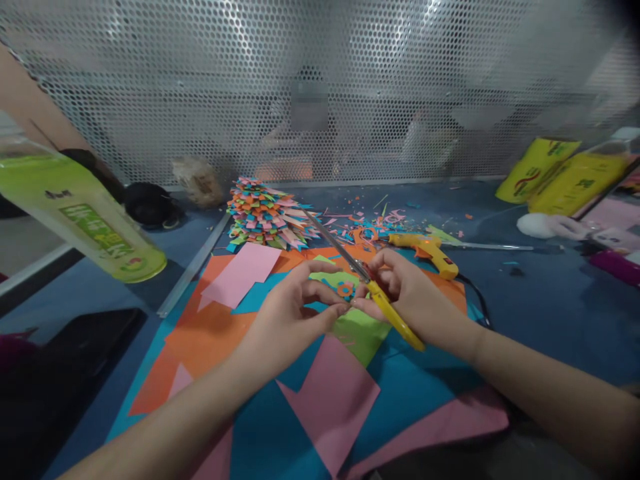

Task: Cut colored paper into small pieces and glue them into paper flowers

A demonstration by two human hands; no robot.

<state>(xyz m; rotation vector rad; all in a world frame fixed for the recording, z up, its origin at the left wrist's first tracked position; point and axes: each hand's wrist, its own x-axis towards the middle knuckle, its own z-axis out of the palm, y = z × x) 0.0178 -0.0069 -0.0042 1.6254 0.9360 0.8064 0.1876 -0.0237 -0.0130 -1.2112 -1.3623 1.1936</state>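
Observation:
Yellow-handled scissors point(397, 320) rest in my right hand point(407, 290), their long blades pointing up and to the left. The thumb and fingertips of that hand are also pinched together beside my left hand point(295, 300). My left hand's thumb and a finger close in a pinch, tips nearly meeting the right ones; whatever they grip is too small to make out. Just behind the fingertips shows a small blue paper piece with an orange ring point(345, 289). Underneath lie a green sheet point(365, 333), a pink sheet point(337, 393) and orange paper point(210, 333) on blue paper point(280, 427).
A cone of layered coloured paper strips point(263, 217) stands behind, beside scattered paper scraps point(370, 227). A yellow glue gun point(427, 250) with a black cord lies at right. Left are a clear ruler-like strip point(193, 267), green bottle point(85, 213) and dark flat object point(95, 353). Perforated metal panel point(225, 87) behind.

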